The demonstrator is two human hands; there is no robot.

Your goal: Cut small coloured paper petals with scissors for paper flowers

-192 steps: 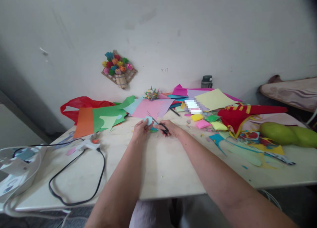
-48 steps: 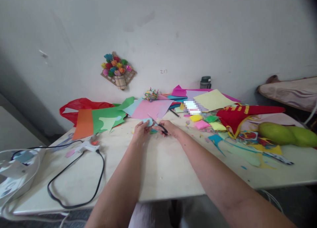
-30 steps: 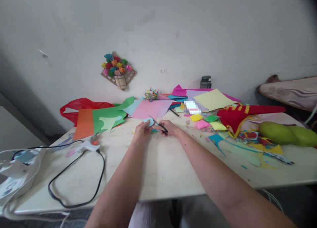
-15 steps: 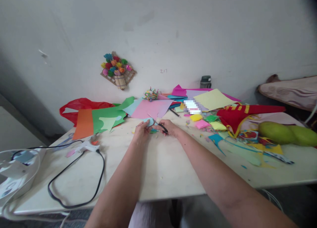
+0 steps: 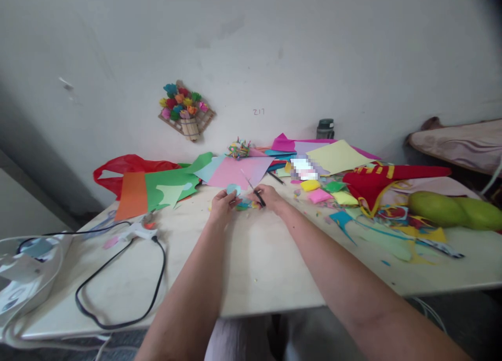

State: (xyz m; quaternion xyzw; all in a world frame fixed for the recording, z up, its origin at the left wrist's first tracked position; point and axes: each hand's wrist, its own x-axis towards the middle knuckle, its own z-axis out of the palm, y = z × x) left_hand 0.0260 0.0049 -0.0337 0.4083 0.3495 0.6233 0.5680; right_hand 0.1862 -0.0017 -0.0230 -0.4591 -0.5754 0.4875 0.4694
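Over the middle of the pale table point(image 5: 251, 267), my left hand point(image 5: 221, 202) pinches a small light-blue paper piece point(image 5: 234, 189). Just to its right, my right hand point(image 5: 269, 198) is closed on black-handled scissors point(image 5: 254, 189). Their blades point up and away toward the pink sheet point(image 5: 239, 171), apart from the blue piece. A few small coloured paper scraps point(image 5: 243, 206) lie on the table between the two hands.
Orange and green sheets point(image 5: 157, 188) lie at left by a red plastic bag point(image 5: 125, 167). A glue gun point(image 5: 138, 229) with a looping black cable point(image 5: 117, 282) sits left. Coloured papers, a red cloth point(image 5: 384, 181) and green balloon shapes point(image 5: 451, 212) crowd the right. A white bag point(image 5: 23, 277) hangs off the left edge.
The scissors have swung from lying against the blue piece to pointing up and away from it. My left hand still holds the blue piece and has shifted slightly.
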